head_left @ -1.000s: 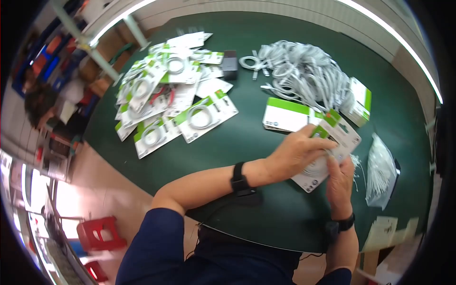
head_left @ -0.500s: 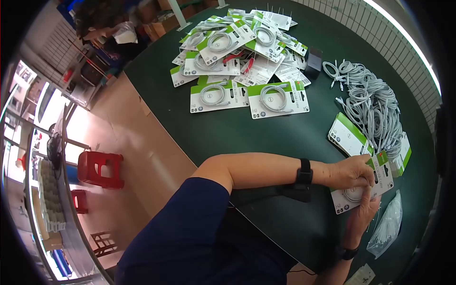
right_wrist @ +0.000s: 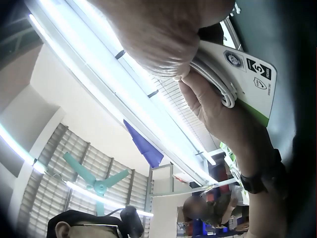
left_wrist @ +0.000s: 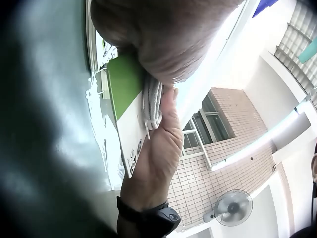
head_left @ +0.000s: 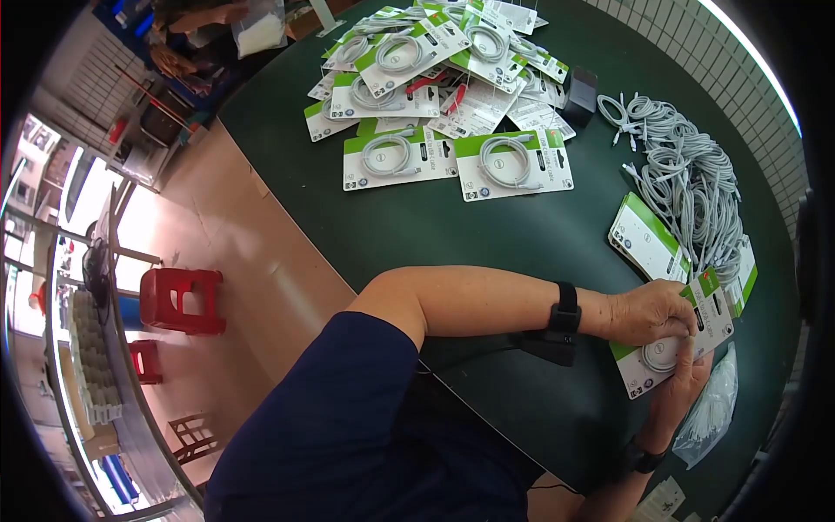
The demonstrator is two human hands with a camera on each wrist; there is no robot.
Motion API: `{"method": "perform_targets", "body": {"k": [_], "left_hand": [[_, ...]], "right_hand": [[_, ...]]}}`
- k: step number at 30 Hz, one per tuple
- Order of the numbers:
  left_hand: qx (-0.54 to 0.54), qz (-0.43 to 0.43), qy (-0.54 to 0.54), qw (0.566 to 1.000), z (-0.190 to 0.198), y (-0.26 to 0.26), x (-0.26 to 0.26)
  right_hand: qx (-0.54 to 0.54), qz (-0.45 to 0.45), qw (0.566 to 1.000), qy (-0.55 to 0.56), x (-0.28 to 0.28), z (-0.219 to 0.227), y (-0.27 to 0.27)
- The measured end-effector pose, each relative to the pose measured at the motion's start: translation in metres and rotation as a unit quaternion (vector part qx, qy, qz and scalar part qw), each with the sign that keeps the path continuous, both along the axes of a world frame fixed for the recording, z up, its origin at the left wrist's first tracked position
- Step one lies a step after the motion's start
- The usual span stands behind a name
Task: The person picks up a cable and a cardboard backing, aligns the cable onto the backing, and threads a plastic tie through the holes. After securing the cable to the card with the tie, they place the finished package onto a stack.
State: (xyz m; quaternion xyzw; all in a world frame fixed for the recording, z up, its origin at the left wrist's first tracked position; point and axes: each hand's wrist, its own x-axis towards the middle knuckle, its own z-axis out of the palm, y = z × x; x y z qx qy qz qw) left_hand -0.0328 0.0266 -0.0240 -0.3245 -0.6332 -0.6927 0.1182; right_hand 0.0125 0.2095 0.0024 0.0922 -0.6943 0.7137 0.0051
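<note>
The newest change is a slight turn of the flat white-and-green cardboard package card (head_left: 639,379): its lower edge now slopes more steeply than half a second ago. For the work in hand, this suggests adjustment at the card rather than any release, with the looped pale-grey cable coil (head_left: 658,356) lying against its face. The card is in both hands at the near right of the dark green table (head_left: 522,239), just nearer than the stack of white-and-green cards (head_left: 646,237). The left hand (head_left: 648,311) has its fingers bent over the card's face, pinching at the coil; the right hand (head_left: 690,376) pinches from the near side, thumb up on the front; its other fingers are largely hidden. Compared with a second ago, the head view has swung left, bringing in more of the floor, and the left hand's fingers, then stretched across the card, are more curled. The large heap of carded cables (head_left: 409,83) at the far left and the tangled pile of grey cables (head_left: 696,187) at the right look unaltered.
</note>
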Motion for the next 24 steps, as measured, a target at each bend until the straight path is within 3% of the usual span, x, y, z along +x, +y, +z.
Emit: {"method": "perform_targets", "body": {"k": [4,12,15,24], "left_hand": [[0.008,-0.004,0.005,1.000,0.004,0.000,0.002],[0.034,-0.008,0.013,0.999,0.007,-0.003,0.008],[0.000,0.034,0.023,0.999,0.002,-0.001,0.008],[-0.038,0.008,-0.018,0.999,0.006,-0.003,0.009]], "right_hand": [[0.030,0.019,0.999,0.010,-0.006,0.008,0.011],[-0.036,0.031,0.999,-0.028,-0.003,0.012,0.005],[0.067,-0.019,0.995,0.069,0.005,-0.003,-0.004],[0.064,-0.010,0.998,0.005,0.010,0.016,-0.003]]}}
